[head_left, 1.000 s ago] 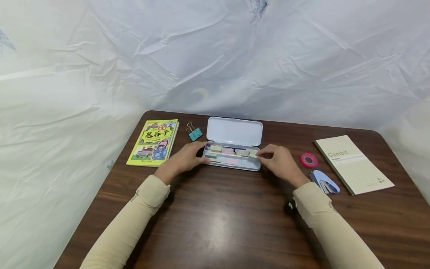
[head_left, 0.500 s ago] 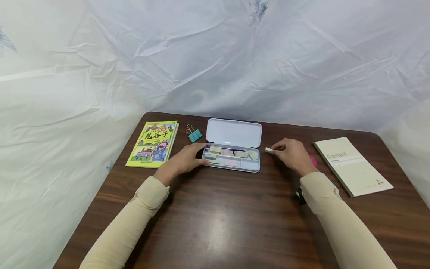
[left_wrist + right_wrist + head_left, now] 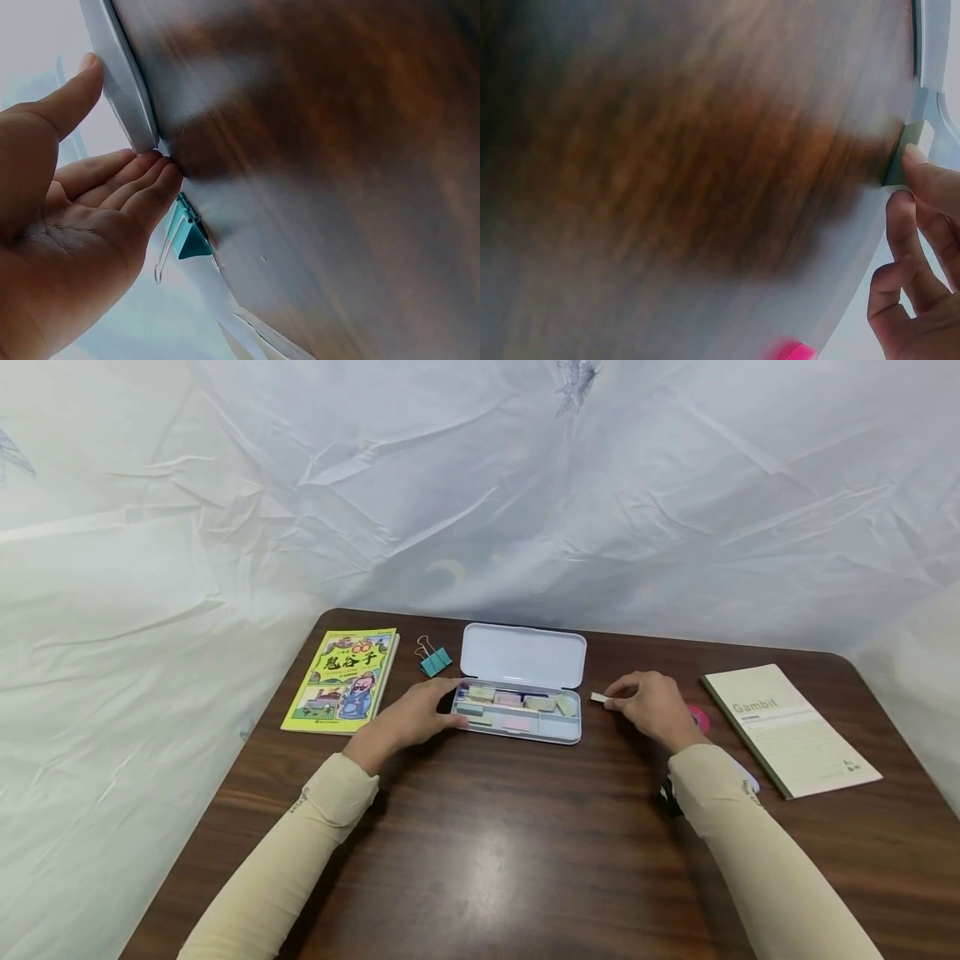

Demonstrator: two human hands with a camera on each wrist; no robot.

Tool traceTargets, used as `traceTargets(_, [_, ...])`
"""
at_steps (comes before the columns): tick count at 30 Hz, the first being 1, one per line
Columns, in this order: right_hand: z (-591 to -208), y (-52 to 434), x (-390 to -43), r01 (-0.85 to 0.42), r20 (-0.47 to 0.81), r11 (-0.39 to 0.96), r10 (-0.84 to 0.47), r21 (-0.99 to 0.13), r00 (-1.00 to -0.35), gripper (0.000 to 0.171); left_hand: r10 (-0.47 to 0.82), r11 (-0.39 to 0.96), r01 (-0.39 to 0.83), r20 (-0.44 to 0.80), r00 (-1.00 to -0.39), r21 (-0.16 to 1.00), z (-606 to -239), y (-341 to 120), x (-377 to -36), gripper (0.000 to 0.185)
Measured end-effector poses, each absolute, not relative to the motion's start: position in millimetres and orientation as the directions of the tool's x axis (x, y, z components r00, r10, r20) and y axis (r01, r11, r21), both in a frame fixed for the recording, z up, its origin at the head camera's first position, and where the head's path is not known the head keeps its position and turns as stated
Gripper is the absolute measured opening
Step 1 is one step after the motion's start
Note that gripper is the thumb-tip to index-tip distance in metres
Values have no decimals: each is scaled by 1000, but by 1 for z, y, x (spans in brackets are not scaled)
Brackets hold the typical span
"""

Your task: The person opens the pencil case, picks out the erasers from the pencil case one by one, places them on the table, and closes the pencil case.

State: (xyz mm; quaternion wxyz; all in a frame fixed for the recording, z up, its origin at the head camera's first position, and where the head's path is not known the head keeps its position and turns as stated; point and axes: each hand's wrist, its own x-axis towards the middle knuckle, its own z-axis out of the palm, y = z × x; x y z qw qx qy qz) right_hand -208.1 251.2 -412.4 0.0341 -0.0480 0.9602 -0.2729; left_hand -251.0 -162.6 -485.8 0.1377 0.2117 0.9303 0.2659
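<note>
A white pencil case (image 3: 558, 728) lies with its lid (image 3: 522, 656) raised at the back. Inside are several small pastel blocks (image 3: 516, 724) and a dark blue pen-like stick. My left hand (image 3: 416, 714) rests against the case's left end, thumb at the near corner and fingers at the far one; in the left wrist view its fingers (image 3: 127, 184) are fairly straight. To the right of the case, my right hand (image 3: 648, 706) pinches a small whitish eraser (image 3: 599, 697) between thumb and fingers, at the tabletop. The right wrist view shows the eraser (image 3: 909, 154) too.
A teal binder clip (image 3: 435, 661) and a yellow comic-style book (image 3: 341, 681) lie left of the case. Beyond my right hand are a pink tape roll (image 3: 701, 719), a stapler (image 3: 746, 773) mostly hidden by the sleeve, and a cream notebook (image 3: 791, 731).
My right hand has moved from the case's right end to the table on its right and now pinches the eraser. The left hand has stayed at the case.
</note>
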Motion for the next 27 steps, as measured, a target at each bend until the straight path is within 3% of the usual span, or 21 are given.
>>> traceTargets(7, [-415,250,-208,-81,-50,842,-127,-533,-991,9,477,760,333,-132,-869,558,-487,-164,-251,89])
traceTargets(27, [-416,250,-202,-139,-16,822,-176,-552,-984,15,465,765,326,-127,-876,555,-487,-163,-251,87])
